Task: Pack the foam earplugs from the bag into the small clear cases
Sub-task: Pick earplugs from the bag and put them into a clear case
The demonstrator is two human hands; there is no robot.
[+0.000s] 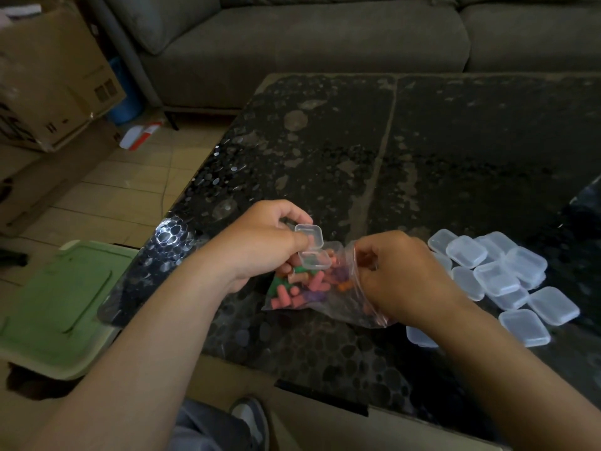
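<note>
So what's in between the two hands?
In the head view, the open clear case held by the left hand and the bag of colourful earplugs, whose edge the right hand pinches, lie between them.

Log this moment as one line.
left hand: holds open clear case | right hand: grips earplug bag | closed cases: piled on table

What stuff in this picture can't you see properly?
All head view.
Fingers of the right hand, gripping the bag: hidden by its own back, so any earplug there is unseen.
Open case in the left hand: contents unclear against the earplugs behind.
Pile of cases: partly covered by the right arm; too dim to tell full or empty.
</note>
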